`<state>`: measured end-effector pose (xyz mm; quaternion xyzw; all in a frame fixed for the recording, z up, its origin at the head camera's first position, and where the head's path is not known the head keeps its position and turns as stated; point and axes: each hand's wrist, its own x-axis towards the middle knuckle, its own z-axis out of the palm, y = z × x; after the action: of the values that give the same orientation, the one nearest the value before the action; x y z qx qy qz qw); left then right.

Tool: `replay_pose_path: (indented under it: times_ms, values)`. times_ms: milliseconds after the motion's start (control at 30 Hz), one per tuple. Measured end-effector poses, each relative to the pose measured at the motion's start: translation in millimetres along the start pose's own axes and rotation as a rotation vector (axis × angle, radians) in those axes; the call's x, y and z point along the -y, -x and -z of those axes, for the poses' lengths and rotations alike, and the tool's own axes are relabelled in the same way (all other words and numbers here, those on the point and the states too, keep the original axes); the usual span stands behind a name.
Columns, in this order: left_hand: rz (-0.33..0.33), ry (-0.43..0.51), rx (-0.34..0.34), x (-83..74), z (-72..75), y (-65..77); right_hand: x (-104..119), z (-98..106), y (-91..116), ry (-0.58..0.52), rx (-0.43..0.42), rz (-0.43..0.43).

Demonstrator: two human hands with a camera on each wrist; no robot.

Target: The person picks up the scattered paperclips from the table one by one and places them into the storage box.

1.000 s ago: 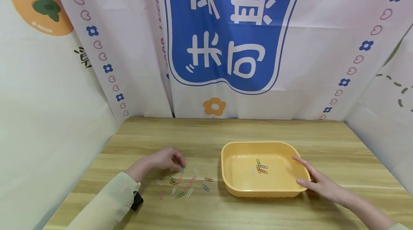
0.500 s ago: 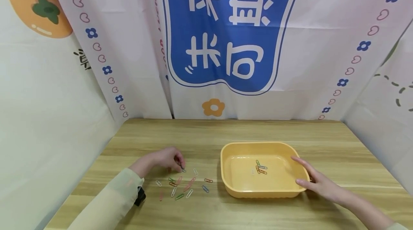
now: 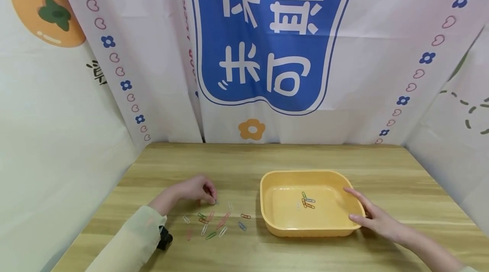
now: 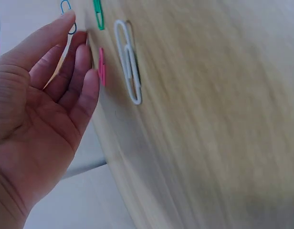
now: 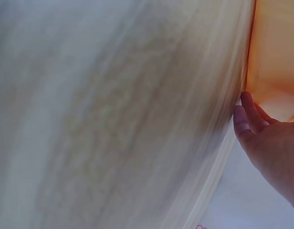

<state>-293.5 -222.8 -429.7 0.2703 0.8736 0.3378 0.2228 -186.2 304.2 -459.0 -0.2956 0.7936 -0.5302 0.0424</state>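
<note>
My left hand point(image 3: 194, 189) is low over the left-middle of the table, pinching a blue paper clip point(image 4: 66, 6) between thumb and fingertips. Just right of and below it lies a loose spread of paper clips: a white one point(image 3: 223, 231), a green one point(image 3: 211, 235), a blue one point(image 3: 242, 225) and several pink and red ones. On the right, my right hand point(image 3: 378, 222) holds the right side of a yellow plastic basin point(image 3: 313, 233) by its rim. Inside the basin a small group of paper clips point(image 3: 308, 200) rests on the bottom.
The wooden table point(image 3: 275, 157) ends against a printed white cloth point(image 3: 363, 115) at the back. Cloth walls also stand at the left and right sides. A black object point(image 3: 164, 238) sits at the left wrist, under the sleeve.
The left fingers have closed on the blue paper clip, which lay partly exposed under them a second ago. The right hand and the basin stay in place. The head view has tilted slightly.
</note>
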Motion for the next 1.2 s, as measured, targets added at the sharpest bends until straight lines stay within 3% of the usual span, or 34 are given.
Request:
replay_pose_path:
  times_ms: [200, 300, 433, 533, 767, 1000, 1200]
  values:
    - [-0.006, 0.065, -0.081, -0.6, 0.6, 5.7, -1, -2, 2, -0.021, 0.005, -0.022]
    - [-0.044, 0.102, -0.136, -4.4, 1.9, 5.6, 0, -2, 2, -0.034, 0.006, -0.037]
    - [-0.1, 0.14, -0.195, -14.3, 3.5, 4.5, 2, -1, 2, -0.04, 0.008, -0.053]
    - [-0.104, 0.154, -0.221, -25.8, 3.8, 5.5, 2, 0, 2, -0.033, 0.012, -0.044]
    - [-0.099, 0.164, -0.239, -58.9, -0.9, 7.7, 1, 1, 2, -0.044, 0.015, -0.037]
    - [-0.132, 0.17, -0.23, -85.0, -5.4, 6.3, 0, 0, 1, -0.038, -0.001, -0.042]
    - [-0.169, 0.195, -0.262, -105.1, -5.5, 3.4, 1, 0, 0, -0.023, -0.004, -0.044]
